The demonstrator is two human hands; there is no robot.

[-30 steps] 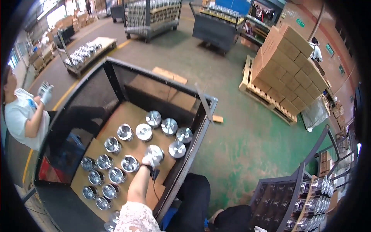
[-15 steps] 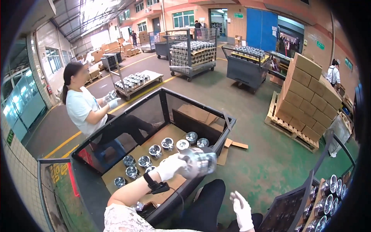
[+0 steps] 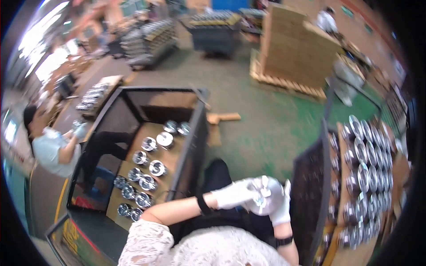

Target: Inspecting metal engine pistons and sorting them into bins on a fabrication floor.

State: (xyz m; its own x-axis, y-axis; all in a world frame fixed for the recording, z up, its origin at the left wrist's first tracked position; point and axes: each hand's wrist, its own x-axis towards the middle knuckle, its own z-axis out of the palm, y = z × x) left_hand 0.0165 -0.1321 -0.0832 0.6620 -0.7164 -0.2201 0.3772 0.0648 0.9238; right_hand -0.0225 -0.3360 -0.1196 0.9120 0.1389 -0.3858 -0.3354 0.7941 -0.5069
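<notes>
Green workshop floor (image 3: 266, 119) spreads out below, with a black mesh-sided cart (image 3: 186, 146) to the person's left and a second dark cart (image 3: 310, 195) to the right. Both hands wear white gloves and meet in front of the person's lap, over dark trousers. The left hand (image 3: 233, 195) reaches across from the left, fingers curled around a shiny round metal part (image 3: 262, 199). The right hand (image 3: 279, 204) comes up from below and wraps the same part from the other side, so the two gloves touch around it. Both hands are clenched on it; motion blur hides exactly how the fingers lie. The part looks like a polished silver cup or disc, mostly covered by the gloves, with only a bright patch showing between them. A dark band sits on each wrist.

Inside the left cart, similar silver parts (image 3: 148, 170) stand in loose rows on a brown cardboard sheet (image 3: 173, 155). The right cart holds many more of them (image 3: 364, 173), packed close together on a cardboard layer. A seated co-worker (image 3: 53, 148) in a light shirt works at the far side of the left cart, holding something small in gloved hands. Farther off stand a tall stack of cardboard boxes on a wooden pallet (image 3: 288, 48), and more loaded carts (image 3: 148, 42). A short wooden block (image 3: 224, 117) lies on the floor beside the left cart.
</notes>
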